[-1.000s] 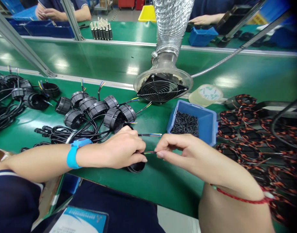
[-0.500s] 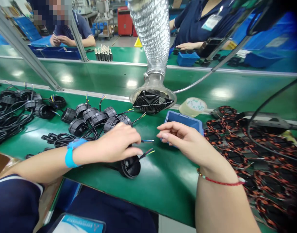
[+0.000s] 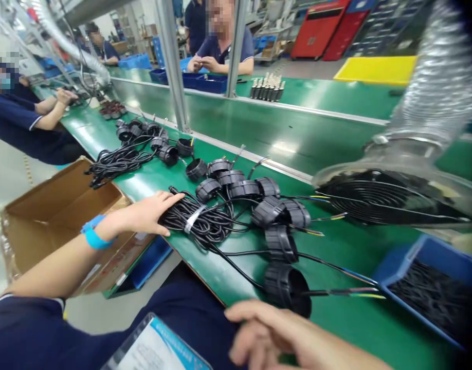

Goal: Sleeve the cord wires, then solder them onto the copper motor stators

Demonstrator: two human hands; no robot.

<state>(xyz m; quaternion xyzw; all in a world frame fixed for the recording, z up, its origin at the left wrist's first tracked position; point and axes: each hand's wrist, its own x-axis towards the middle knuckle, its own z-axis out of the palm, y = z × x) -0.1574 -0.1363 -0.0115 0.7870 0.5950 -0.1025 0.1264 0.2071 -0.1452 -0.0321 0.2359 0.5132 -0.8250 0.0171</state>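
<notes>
My left hand [image 3: 149,213] rests at the left end of a bundle of black cables [image 3: 205,221] bound with a clear tie. Its index finger lies across the cables and its thumb is spread apart on the near side. My right hand [image 3: 262,334] hovers at the table's front edge, loosely bent, with nothing in it. Just beyond it lies a black ribbed round housing [image 3: 284,288] with a cable and coloured wire ends. Several similar black housings [image 3: 243,189] sit behind, joined to the cables.
A blue bin [image 3: 405,257] of thin black pieces stands at right, below a fan hood [image 3: 394,195] with a silver duct. An open cardboard box [image 3: 62,200] is at left. More cabled housings [image 3: 159,144] lie farther along the green table [image 3: 216,257]. Co-workers sit across and at far left.
The view has swung left. My left hand has moved from the housings to the cable bundle. My right hand has left the area by the blue bin and is lower, near the front edge.
</notes>
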